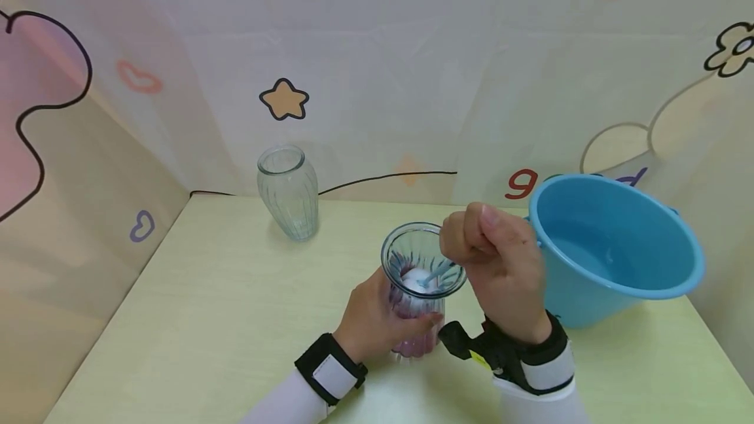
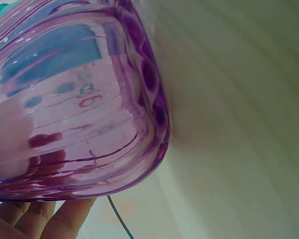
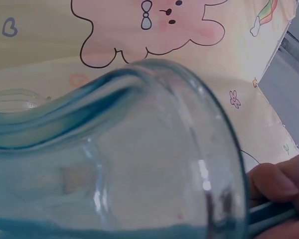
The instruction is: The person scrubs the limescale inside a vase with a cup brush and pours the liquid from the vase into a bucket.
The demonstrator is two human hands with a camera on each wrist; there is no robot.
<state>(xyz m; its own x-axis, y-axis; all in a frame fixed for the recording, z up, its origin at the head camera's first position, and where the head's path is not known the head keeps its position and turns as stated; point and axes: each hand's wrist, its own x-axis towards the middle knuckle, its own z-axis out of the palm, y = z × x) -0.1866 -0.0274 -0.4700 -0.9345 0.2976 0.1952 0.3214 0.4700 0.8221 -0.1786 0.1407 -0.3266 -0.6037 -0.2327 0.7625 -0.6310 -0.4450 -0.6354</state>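
Observation:
My left hand (image 1: pixel 383 319) grips a ribbed glass vase (image 1: pixel 412 339), bluish at the flared rim and purple toward the base. The vase stands upright, tilted slightly in the head view. Above its mouth, my right hand (image 1: pixel 497 267) is curled round the blue handle (image 3: pixel 269 217) of a bottle brush (image 1: pixel 437 273). The brush's white rounded head sits down inside the vase. In the left wrist view, the purple vase base (image 2: pixel 154 99) shows close up, with left fingers (image 2: pixel 65 219) along its side. The right fist hides the top of the handle.
A second, clear ribbed glass vase (image 1: pixel 288 195) stands at the back left of the pale table (image 1: pixel 194 319). To the right, close beside my right hand, is a large light-blue bucket (image 1: pixel 601 296). A printed cloth backdrop (image 1: pixel 365 84) rises behind the table.

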